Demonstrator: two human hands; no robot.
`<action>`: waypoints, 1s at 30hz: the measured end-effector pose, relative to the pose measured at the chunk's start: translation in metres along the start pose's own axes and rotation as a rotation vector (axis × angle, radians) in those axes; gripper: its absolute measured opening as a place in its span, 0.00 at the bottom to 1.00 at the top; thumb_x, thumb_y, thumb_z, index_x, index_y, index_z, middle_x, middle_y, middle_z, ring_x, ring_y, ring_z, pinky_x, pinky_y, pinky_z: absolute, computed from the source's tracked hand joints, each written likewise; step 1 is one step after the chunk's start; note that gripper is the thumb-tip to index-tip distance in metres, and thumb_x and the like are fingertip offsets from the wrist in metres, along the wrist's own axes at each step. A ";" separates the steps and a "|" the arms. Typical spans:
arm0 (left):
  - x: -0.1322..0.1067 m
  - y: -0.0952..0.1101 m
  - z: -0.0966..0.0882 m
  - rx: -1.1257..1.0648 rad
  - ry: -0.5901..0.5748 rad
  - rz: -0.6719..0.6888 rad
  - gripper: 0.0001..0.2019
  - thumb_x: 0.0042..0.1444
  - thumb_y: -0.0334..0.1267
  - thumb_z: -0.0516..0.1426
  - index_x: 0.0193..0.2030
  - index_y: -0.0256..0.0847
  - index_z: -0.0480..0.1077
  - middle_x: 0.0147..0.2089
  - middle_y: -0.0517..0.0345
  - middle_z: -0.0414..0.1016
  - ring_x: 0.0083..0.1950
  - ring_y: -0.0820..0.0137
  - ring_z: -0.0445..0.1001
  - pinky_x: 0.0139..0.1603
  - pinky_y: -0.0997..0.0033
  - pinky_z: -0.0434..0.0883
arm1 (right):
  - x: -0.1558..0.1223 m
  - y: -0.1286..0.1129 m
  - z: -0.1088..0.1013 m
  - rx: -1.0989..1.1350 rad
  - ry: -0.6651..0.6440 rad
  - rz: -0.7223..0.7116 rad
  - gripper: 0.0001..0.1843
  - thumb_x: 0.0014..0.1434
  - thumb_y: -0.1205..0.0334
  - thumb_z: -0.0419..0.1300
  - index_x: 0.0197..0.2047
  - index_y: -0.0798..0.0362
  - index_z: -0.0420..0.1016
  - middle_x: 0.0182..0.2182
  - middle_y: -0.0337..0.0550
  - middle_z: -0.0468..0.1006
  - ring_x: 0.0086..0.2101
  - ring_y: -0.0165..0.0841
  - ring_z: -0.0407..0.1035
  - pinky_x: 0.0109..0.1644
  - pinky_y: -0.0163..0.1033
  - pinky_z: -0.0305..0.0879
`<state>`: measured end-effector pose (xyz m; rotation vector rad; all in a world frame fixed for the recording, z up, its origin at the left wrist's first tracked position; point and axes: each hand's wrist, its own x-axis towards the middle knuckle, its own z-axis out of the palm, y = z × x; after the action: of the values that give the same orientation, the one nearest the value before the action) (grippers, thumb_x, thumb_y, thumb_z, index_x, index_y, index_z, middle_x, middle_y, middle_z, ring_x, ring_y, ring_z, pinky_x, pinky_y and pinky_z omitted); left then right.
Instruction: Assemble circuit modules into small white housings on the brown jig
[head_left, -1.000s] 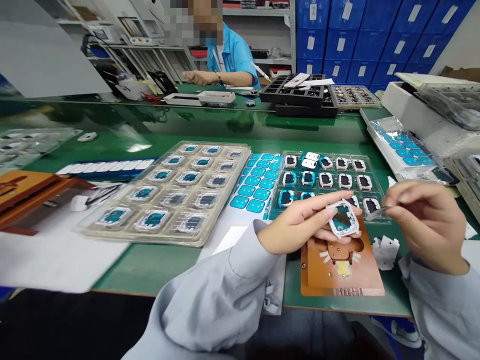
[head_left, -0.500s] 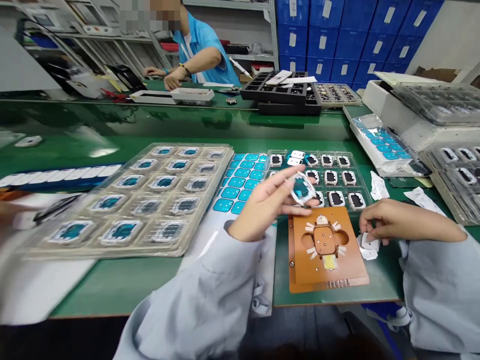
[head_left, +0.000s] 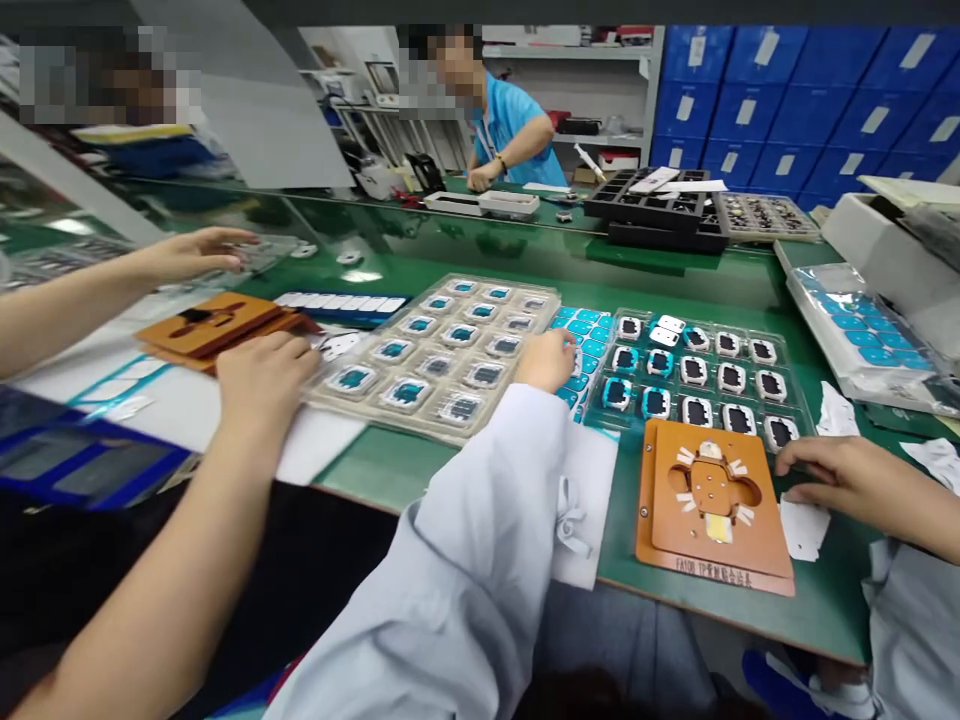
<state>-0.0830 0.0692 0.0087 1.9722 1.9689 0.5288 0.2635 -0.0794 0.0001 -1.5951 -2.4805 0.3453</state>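
Left hand (head_left: 546, 360): reaches forward over the seam between the clear tray (head_left: 442, 350) of teal-faced parts and the blue sticker sheet (head_left: 581, 345). Fingers curl away from the camera; whether the grip holds anything cannot be told.

Right hand (head_left: 840, 478): lies low on the green tabletop (head_left: 390, 465), just right of the orange fixture (head_left: 712, 510). Fingers are stretched out and loose, the grip wide with nothing in it, fingertips at the upper edge of a white paper scrap (head_left: 804, 528).

Orange fixture: flat on the tabletop near its front edge, between the two hands, with a cross-shaped recess at its centre.

Parts tray (head_left: 697, 370): clear, holds rows of dark-faced pieces, directly behind the orange fixture and beside the blue sticker sheet.

Co-worker at left: one bare hand (head_left: 262, 378) touches the near-left corner of the clear tray; the other hand (head_left: 191, 255) lies further back. A second orange fixture (head_left: 206, 325) sits between them.

Far side: a person in a blue shirt (head_left: 510, 125), black trays (head_left: 649, 205), blue bins (head_left: 787, 80).
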 end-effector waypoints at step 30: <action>0.019 0.023 0.011 0.196 -0.195 0.146 0.17 0.64 0.42 0.56 0.56 0.38 0.67 0.55 0.48 0.71 0.52 0.63 0.74 0.51 0.56 0.75 | 0.027 -0.020 0.006 0.011 0.098 0.107 0.14 0.62 0.55 0.50 0.34 0.50 0.74 0.27 0.42 0.78 0.27 0.36 0.72 0.29 0.37 0.61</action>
<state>-0.0573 0.0883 0.0102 2.2048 1.8270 0.1722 0.2336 -0.0628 0.0005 -1.7015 -2.3237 0.2876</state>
